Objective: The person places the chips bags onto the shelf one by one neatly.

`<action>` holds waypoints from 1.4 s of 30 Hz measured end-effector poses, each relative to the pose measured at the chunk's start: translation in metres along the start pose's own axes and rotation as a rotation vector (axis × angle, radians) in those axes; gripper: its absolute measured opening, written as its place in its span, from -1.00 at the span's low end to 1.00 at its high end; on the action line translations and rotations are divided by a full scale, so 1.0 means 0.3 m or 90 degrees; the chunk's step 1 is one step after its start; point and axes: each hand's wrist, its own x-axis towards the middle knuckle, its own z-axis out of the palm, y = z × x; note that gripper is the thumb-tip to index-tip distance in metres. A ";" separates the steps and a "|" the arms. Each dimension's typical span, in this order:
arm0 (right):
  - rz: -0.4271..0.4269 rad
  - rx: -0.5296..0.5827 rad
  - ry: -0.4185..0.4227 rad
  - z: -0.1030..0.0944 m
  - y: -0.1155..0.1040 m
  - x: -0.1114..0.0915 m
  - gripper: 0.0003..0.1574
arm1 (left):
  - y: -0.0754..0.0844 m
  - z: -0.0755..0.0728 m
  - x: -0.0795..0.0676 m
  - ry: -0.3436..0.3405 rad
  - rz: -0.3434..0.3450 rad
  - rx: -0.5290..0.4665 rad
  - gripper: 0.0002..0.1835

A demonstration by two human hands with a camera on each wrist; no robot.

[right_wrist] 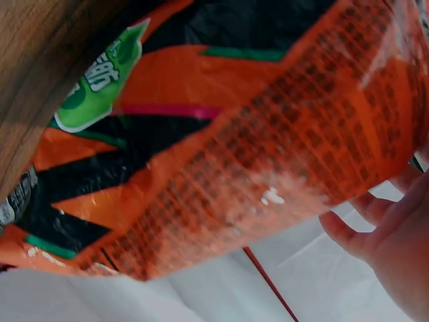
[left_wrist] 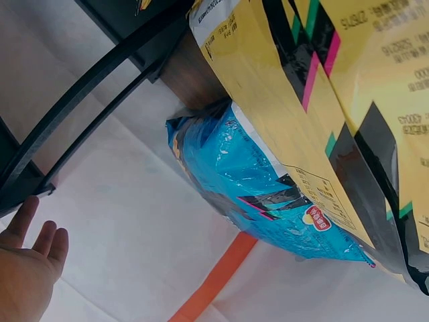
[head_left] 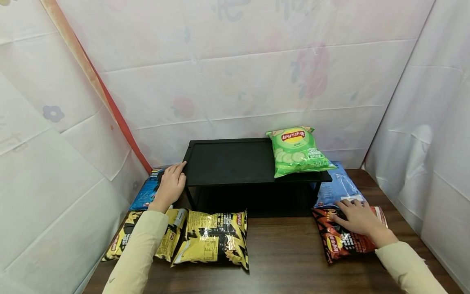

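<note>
My left hand (head_left: pixel 170 185) reaches to the near left corner of a low black rack (head_left: pixel 231 161), fingertips at its edge. In the left wrist view its fingers (left_wrist: pixel 41 243) look extended beside a rack leg. My right hand (head_left: pixel 358 220) lies over a red and black chip bag (head_left: pixel 328 249) at the right, fingers spread. Its fingers (right_wrist: pixel 345 235) show at the bag's edge in the right wrist view, not visibly curled round it. A green Lay's chip bag (head_left: pixel 295 151) lies on the rack's right end.
Two yellow and black chip bags (head_left: pixel 216 241) (head_left: pixel 123 237) lie front left, another packet (head_left: pixel 170 239) between them. Blue bags lie left (head_left: pixel 145 194) and right (head_left: pixel 339 185) of the rack. The brown wooden table (head_left: pixel 284 249) is bounded by white printed cloth (head_left: pixel 235 81).
</note>
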 end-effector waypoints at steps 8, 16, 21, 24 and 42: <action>0.010 0.044 -0.052 0.026 0.021 0.005 -0.13 | 0.003 -0.002 -0.001 -0.006 -0.003 0.003 -0.48; 0.027 0.073 -0.093 0.032 0.034 0.016 -0.01 | 0.003 -0.005 0.000 -0.007 -0.002 0.003 -0.48; 0.030 0.083 -0.112 0.040 0.035 0.023 0.05 | 0.005 -0.006 -0.002 -0.009 -0.001 0.005 -0.48; 0.028 0.086 -0.116 0.042 0.035 0.030 0.07 | 0.004 -0.006 -0.002 -0.009 -0.002 0.006 -0.48; 0.002 0.061 -0.092 0.018 0.020 0.030 0.01 | 0.006 -0.005 0.000 -0.008 -0.005 -0.001 -0.48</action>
